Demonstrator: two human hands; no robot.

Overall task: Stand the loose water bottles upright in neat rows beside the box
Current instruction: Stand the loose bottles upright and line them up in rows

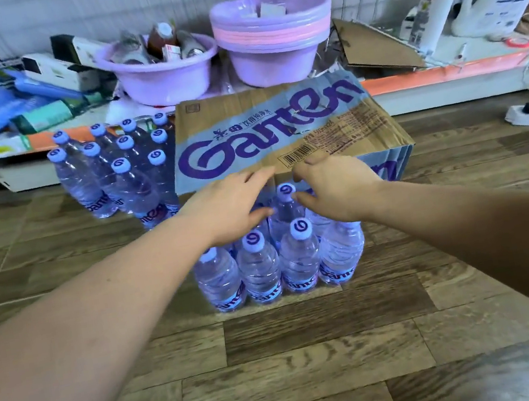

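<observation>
My L hand [232, 205] and R hand [337, 188] reach over the front bottles [276, 264], upright on the floor [314, 348] just before the box [280, 132]. Both hands are spread wide, gripping nothing. One bottle [286, 203] stands between them, long axis vertical, under the box flap; R thumb looks nearer its cap. A second group [116, 168] stands left of the box.

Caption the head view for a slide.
Both hands reach among upright clear plastic water bottles before the printed cardboard box.
</observation>
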